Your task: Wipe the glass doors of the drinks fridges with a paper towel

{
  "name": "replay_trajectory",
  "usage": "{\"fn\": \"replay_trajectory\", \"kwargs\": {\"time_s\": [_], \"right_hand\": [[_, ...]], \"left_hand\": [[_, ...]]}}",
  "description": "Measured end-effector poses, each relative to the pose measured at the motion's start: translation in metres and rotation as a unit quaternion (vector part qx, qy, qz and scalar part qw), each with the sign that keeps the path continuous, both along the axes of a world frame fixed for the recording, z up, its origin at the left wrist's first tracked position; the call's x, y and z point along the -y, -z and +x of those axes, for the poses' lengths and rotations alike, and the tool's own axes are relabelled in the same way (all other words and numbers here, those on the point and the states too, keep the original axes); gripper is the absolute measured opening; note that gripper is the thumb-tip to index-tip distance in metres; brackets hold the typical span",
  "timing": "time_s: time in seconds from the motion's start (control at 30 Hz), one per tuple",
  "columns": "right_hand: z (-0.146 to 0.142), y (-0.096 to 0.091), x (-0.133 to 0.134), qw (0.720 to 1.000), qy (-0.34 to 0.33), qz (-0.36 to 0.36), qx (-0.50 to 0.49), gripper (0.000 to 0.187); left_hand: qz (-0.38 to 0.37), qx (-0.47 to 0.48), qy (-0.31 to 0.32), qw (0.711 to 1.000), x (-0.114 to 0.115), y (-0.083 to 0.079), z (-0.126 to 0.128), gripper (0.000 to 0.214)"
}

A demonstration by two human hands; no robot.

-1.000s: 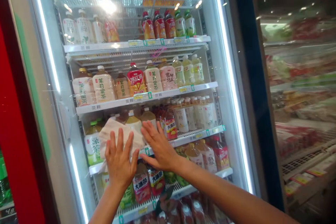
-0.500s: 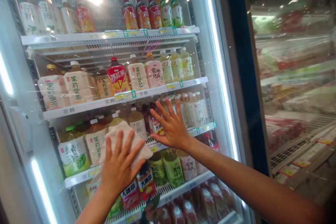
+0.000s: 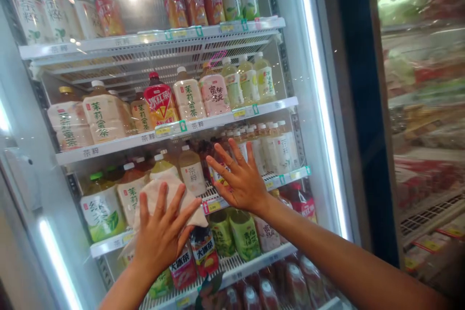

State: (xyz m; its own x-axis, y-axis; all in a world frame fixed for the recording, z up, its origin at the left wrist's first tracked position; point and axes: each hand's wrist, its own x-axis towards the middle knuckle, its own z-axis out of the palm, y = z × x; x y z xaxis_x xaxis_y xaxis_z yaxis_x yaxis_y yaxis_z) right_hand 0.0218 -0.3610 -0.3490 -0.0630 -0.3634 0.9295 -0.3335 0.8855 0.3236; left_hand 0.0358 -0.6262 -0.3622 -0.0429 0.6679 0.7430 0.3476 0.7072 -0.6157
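Observation:
I face the glass door (image 3: 308, 121) of a drinks fridge. My left hand (image 3: 160, 235) lies flat with fingers spread, pressing a beige cloth (image 3: 165, 198) against the glass at the third shelf's height. To its right, my right hand (image 3: 241, 179) rests flat on the glass, fingers spread, holding nothing. Behind the glass stand rows of tea bottles (image 3: 105, 116) on white wire shelves (image 3: 170, 128).
The lit door frame (image 3: 323, 106) runs down the right of the glass, beside a dark post (image 3: 354, 106). Past it, a second chilled case (image 3: 425, 106) holds packaged goods. A white door frame (image 3: 22, 193) borders the left.
The view shifted left along the fridge. My right hand slid right and up on the glass, away from the cloth. My left hand stayed spread on the cloth.

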Motion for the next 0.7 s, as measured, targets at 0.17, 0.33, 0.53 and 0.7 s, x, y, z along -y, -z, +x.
{"fn": "replay_trajectory", "kwargs": {"time_s": [0.17,0.33,0.53,0.7], "right_hand": [[0.000,0.000,-0.001,1.000,-0.008,0.001,-0.015,0.080],[0.000,0.001,-0.003,1.000,-0.007,0.003,-0.011,0.077],[0.010,0.024,0.031,0.996,-0.003,-0.080,0.029,0.078],[0.014,0.069,0.073,0.990,-0.007,-0.133,0.052,0.075]], "left_hand": [[0.088,-0.027,-0.018,0.996,-0.016,-0.079,-0.010,0.067],[0.072,0.001,-0.018,0.997,-0.016,-0.015,-0.005,0.071],[0.077,0.023,-0.015,0.997,0.014,0.015,0.002,0.072],[0.200,0.021,-0.043,0.979,0.043,-0.036,-0.005,0.071]]}}
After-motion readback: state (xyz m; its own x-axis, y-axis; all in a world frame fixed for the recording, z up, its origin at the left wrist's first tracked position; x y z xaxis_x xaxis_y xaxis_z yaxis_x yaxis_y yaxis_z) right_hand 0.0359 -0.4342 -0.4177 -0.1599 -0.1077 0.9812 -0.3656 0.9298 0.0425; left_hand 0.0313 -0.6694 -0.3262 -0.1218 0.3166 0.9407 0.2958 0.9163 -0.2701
